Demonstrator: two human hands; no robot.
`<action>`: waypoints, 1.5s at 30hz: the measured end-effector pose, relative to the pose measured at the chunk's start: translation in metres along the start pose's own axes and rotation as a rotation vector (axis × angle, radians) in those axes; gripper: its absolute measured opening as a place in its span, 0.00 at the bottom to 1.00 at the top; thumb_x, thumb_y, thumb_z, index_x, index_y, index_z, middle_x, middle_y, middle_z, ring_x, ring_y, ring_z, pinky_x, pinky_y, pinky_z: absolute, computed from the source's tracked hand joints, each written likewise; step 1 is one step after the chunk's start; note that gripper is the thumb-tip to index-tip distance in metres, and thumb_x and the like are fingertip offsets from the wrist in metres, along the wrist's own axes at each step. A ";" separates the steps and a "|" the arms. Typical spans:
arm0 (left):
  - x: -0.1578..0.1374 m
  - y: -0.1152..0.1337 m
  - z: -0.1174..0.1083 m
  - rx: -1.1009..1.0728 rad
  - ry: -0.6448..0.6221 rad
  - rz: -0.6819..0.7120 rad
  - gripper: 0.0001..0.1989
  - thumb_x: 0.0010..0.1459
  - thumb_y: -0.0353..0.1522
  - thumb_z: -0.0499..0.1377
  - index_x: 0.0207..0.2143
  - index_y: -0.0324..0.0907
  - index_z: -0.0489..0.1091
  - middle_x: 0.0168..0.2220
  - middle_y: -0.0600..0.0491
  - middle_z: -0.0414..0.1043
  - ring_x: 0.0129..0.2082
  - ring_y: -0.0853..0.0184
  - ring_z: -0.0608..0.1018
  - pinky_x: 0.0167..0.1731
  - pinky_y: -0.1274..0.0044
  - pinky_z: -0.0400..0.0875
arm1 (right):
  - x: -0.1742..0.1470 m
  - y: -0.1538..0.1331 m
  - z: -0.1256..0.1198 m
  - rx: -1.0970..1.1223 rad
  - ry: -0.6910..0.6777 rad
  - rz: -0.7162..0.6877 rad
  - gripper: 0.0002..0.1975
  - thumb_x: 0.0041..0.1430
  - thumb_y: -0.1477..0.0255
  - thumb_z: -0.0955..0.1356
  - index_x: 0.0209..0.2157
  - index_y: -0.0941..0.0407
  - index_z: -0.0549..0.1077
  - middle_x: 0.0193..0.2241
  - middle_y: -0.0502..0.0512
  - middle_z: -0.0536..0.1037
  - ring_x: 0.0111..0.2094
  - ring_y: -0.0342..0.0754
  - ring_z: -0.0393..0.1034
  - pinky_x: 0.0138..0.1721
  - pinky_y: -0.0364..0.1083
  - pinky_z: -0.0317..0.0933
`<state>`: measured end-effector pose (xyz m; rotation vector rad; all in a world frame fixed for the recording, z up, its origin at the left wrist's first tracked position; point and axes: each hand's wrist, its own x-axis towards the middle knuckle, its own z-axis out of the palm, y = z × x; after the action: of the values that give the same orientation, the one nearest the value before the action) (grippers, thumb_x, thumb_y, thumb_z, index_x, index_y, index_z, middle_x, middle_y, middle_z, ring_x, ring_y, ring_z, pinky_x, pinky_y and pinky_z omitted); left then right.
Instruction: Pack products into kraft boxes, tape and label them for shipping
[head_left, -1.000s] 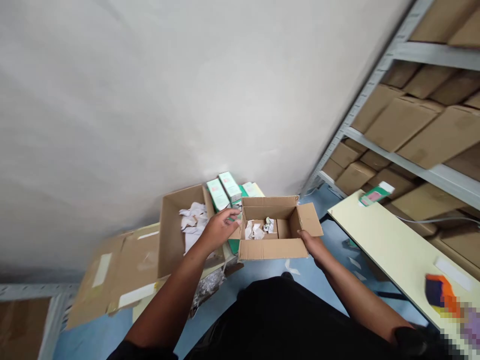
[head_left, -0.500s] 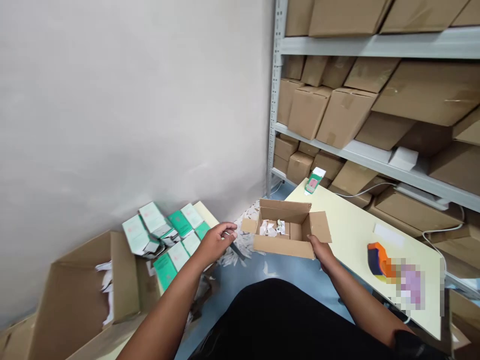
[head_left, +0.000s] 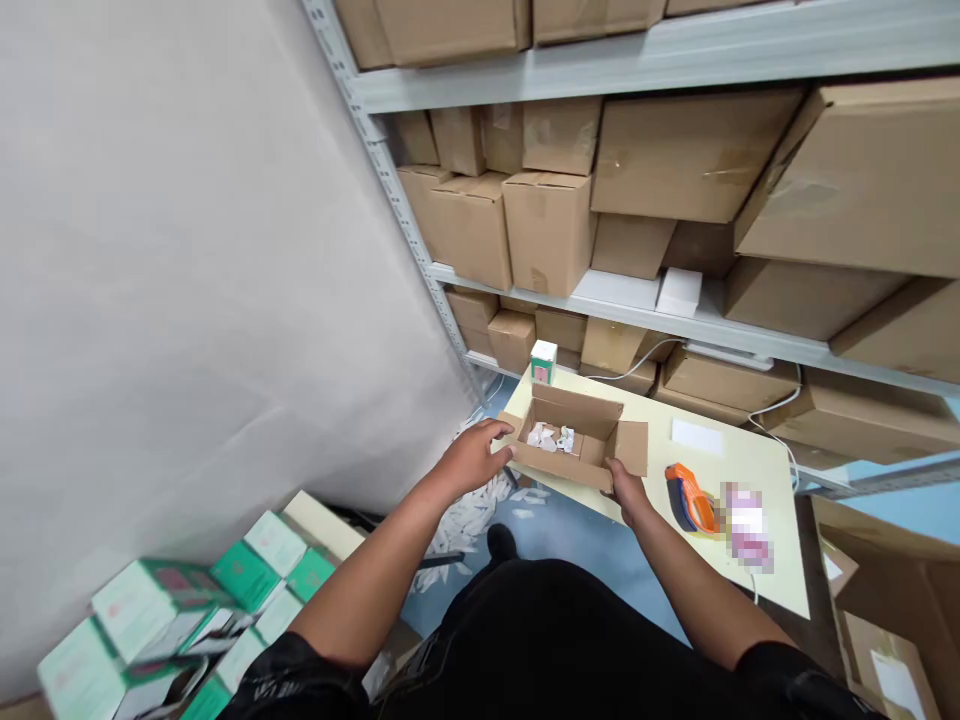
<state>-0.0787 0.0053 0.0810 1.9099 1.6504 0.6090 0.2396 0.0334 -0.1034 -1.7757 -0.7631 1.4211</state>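
Observation:
An open cardboard box point(head_left: 566, 466) with crumpled white paper point(head_left: 551, 438) inside is in front of me, over the near edge of the pale table. Its flaps are folded outward. My right hand point(head_left: 628, 492) grips its front right corner, thumb on the inner side. At the opposite end, the fingers and thumb of my left hand point(head_left: 474, 460) close around the left corner by the flap. Just behind the box a small green and white carton point(head_left: 544, 362) stands on the table.
An orange and dark-blue tape dispenser point(head_left: 691, 500) and a white sheet point(head_left: 697, 436) lie on the table point(head_left: 776, 560). Shelves packed with cardboard boxes point(head_left: 547, 235) rise behind. Several green and white cartons point(head_left: 247, 575) sit at lower left. Paper scraps point(head_left: 469, 520) litter the floor.
My view has turned right. The box in my right hand has come over the table's near edge. My left hand, apart from the box before, has reached its left corner.

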 end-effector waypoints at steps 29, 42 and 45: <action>0.369 -0.069 0.091 0.423 -0.236 -0.293 0.38 0.52 0.49 0.69 0.59 0.43 0.60 0.63 0.32 0.65 0.56 0.44 0.77 0.51 0.64 0.72 | -0.073 -0.037 -0.001 0.055 0.472 -0.070 0.28 0.55 0.47 0.71 0.45 0.56 0.79 0.46 0.60 0.82 0.46 0.58 0.79 0.48 0.53 0.70; 0.298 -0.084 -0.005 -0.219 0.345 -0.317 0.24 0.54 0.39 0.65 0.50 0.46 0.60 0.46 0.49 0.74 0.44 0.59 0.80 0.42 0.70 0.76 | -0.018 -0.117 0.039 -0.039 -0.136 -0.240 0.20 0.59 0.51 0.70 0.36 0.54 0.79 0.32 0.54 0.81 0.38 0.54 0.76 0.44 0.52 0.70; 0.249 -0.068 -0.004 -0.585 0.350 -0.311 0.22 0.54 0.40 0.63 0.47 0.47 0.58 0.45 0.52 0.72 0.37 0.65 0.79 0.32 0.75 0.77 | 0.003 -0.131 0.050 0.072 -0.085 -0.185 0.23 0.56 0.49 0.71 0.42 0.53 0.76 0.36 0.55 0.82 0.40 0.55 0.77 0.42 0.52 0.72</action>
<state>-0.0952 0.2588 0.0369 1.1504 1.6804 1.1873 0.1903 0.1184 -0.0028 -1.5559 -0.8858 1.3892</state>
